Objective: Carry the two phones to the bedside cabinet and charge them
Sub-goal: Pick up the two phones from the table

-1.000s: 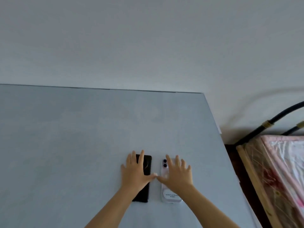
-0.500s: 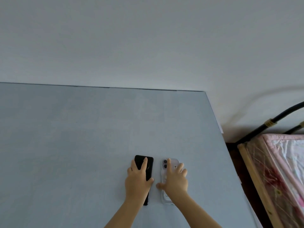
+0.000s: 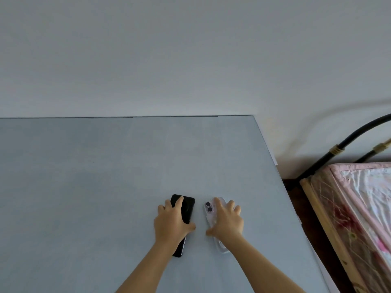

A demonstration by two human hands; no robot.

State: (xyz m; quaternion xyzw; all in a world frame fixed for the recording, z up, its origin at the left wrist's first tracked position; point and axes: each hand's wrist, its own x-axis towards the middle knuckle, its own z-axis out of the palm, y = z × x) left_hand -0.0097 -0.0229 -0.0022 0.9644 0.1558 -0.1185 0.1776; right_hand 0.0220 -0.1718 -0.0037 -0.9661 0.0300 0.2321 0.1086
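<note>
Pale grey tabletop (image 3: 105, 187) against a plain wall, bed to the right. Near its front right edge lie a black slab phone (image 3: 186, 208) and a clear-cased phone (image 3: 208, 208), side by side, long axes pointing away from me. My left hand (image 3: 171, 223) lies spread on the black one, my right hand (image 3: 227, 220) on the clear one; neither clamped yet.

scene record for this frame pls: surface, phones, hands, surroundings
surface: pale blue table, set against a plain wall
black phone: flat on the table, under the left hand
light phone: clear case, twin lenses facing up, beside the black one, apart
left hand: palm down over the black phone, fingers curling at its edges
right hand: palm down over the light phone
lifted: neither phone yet
right of table: bed with dark metal frame
</note>
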